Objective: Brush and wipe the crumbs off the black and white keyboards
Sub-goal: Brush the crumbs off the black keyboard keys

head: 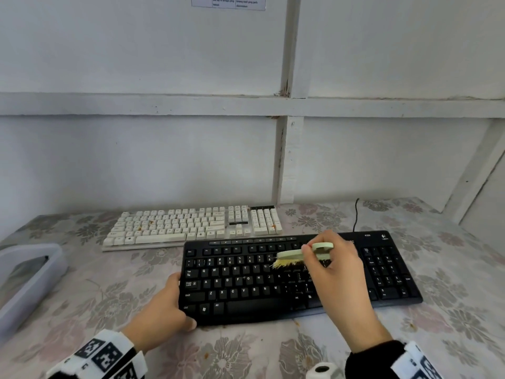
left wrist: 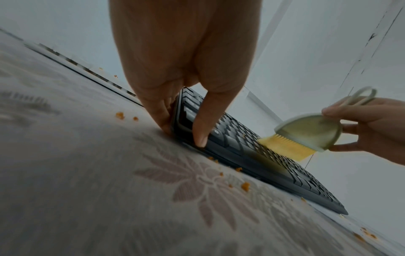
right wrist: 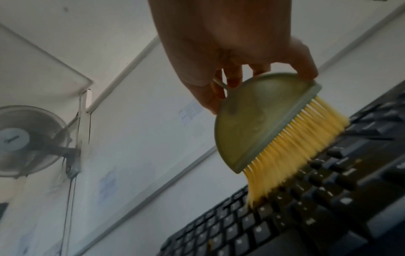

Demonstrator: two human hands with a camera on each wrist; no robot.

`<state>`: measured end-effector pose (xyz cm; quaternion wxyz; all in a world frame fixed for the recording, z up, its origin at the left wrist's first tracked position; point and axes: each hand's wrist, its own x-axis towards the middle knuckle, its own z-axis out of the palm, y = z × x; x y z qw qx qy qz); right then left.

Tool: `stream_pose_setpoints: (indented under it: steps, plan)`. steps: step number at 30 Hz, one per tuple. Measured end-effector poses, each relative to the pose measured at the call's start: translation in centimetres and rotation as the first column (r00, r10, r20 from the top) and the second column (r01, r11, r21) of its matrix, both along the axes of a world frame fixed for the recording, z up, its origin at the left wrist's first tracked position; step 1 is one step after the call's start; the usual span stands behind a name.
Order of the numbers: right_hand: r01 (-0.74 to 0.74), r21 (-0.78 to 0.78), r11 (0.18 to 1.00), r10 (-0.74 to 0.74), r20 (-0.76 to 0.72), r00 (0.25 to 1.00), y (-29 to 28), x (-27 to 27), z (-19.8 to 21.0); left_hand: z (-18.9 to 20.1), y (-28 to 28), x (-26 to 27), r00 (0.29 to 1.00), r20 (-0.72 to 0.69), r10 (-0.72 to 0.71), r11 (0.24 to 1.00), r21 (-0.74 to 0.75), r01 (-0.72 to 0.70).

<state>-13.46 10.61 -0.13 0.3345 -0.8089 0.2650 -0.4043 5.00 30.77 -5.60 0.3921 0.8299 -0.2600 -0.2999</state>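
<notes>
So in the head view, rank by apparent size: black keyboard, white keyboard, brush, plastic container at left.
1. black keyboard, though it lies nearer the camera
2. white keyboard
3. plastic container, cut off by the frame edge, so unsure
4. brush, partly hidden by the right hand

Plain desk nook in a simple home or small office room.
Indicated by: white-painted panel wall with wooden battens; printed paper notice fixed high on the wall; grey wall-mounted electric fan; pale floral-patterned tablecloth over the work surface; cream-white full-size keyboard and black full-size keyboard laid out; translucent plastic container at the left edge.
</notes>
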Motion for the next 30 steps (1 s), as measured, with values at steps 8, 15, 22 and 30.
stream_pose_setpoints:
  steps: [8, 15, 22, 30]
  plan:
    - [-0.057, 0.155, 0.986, 0.049, 0.054, 0.997, -2.4, -2.2, 0.0, 0.0, -0.1, -0.1, 1.000, 0.000, 0.010, 1.000, 0.007, -0.010]
    - [-0.064, 0.253, 0.965, 0.030, 0.137, 0.990, -4.3, -3.9, 0.9, -0.4, 0.1, 0.2, 1.000, 0.009, 0.017, 1.000, -0.003, -0.017]
    - [0.098, 0.109, 0.989, -0.102, 0.036, 0.994, -6.6, -6.2, 0.8, -0.1, -0.1, -0.1, 1.000, 0.013, 0.025, 0.999, 0.024, -0.025]
    - [0.093, 0.148, 0.985, -0.096, 0.016, 0.995, -9.3, -7.7, 0.3, 0.1, 0.0, -0.1, 0.999, -0.011, 0.037, 0.999, 0.023, -0.036]
